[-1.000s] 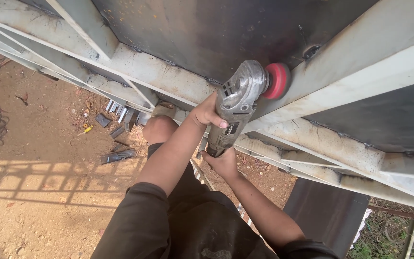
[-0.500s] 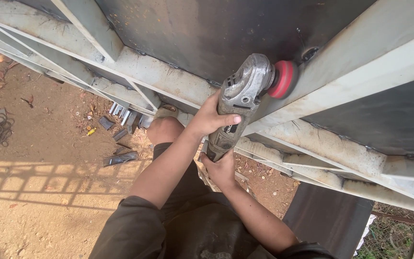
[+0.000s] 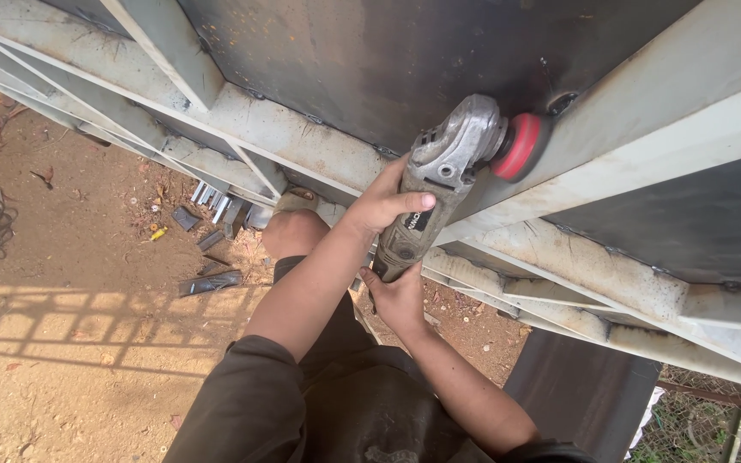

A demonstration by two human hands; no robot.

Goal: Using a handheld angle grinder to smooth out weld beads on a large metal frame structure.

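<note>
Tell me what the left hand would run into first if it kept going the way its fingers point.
Probably the pale steel frame bar just past the angle grinder; the left hand wraps the grinder's body, fingers pointing right. Depth is unclear, so this is a best guess.

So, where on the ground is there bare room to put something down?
Bare dirt lies left of the person's left arm, below the dark metal scraps. Another small patch sits right of the right hand. It is crowded near the offcuts under the frame.
</note>
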